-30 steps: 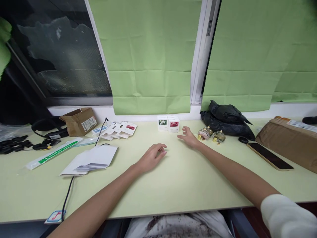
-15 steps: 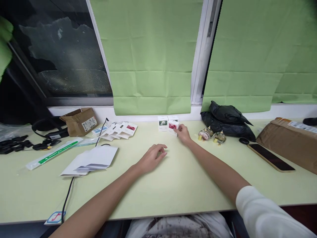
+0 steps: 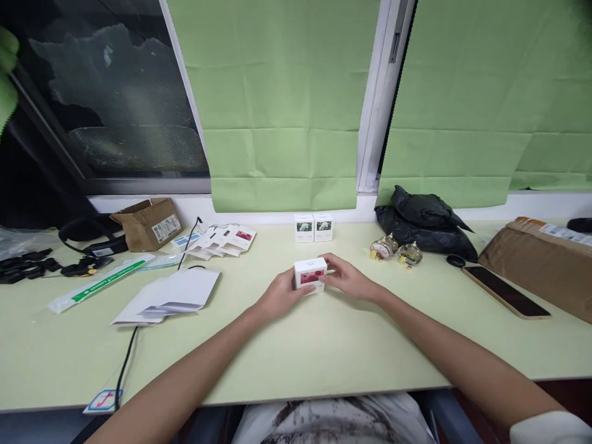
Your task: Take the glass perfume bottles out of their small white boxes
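Green blinds hang behind a pale surface (image 3: pixel 324 345) where the left hand (image 3: pixel 277 296) and right hand (image 3: pixel 349 280) close on a small white box with a red picture (image 3: pixel 310 275), one at each end, near its middle. It looks light, thin-walled card that would crush under a hard squeeze, so a gentle grip on opposite side faces suits it.

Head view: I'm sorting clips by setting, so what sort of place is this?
Likely a packing desk by a window: a long table, small boxes, a cardboard parcel and green blinds.
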A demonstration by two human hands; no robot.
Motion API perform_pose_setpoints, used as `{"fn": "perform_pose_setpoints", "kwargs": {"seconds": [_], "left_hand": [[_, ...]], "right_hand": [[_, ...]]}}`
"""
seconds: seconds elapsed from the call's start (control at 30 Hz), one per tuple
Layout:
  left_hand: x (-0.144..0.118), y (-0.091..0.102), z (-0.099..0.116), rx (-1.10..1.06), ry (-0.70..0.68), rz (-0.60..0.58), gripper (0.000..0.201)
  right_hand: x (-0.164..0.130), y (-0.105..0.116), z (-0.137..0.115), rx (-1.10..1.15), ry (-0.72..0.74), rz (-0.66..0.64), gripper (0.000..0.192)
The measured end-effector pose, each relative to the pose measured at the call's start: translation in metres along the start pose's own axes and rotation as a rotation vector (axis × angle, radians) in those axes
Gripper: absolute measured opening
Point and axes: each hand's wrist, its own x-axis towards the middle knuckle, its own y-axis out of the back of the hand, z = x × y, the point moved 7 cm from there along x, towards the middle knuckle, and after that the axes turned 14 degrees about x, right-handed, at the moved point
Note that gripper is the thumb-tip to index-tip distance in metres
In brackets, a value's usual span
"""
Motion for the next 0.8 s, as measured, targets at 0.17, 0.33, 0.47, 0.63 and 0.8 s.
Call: {"fn": "perform_pose_setpoints", "kwargs": {"seconds": [0.17, 0.33, 0.47, 0.63, 0.8], "left_hand": [[-0.001, 0.012, 0.002, 0.225, -0.156, 0.183, 0.040], [-0.002, 0.022, 0.003, 0.449, -0.354, 0.371, 0.067], [-0.005, 0.021, 0.009, 0.590, -0.431, 0.401, 0.074], [-0.008, 0.018, 0.015, 0.712, -0.482, 0.426, 0.069], [-0.010, 0.018, 0.019, 0.785, -0.497, 0.437, 0.062]], "right_hand": [[-0.012, 0.013, -0.013, -0.189, 0.122, 0.252, 0.036], [-0.009, 0.005, 0.027, 0.221, -0.186, 0.278, 0.041], [-0.006, -0.017, 0.039, 0.536, -0.338, 0.232, 0.038], [-0.006, -0.021, 0.038, 0.657, -0.321, 0.282, 0.032], [-0.006, -0.020, 0.040, 0.697, -0.310, 0.267, 0.031]]}}
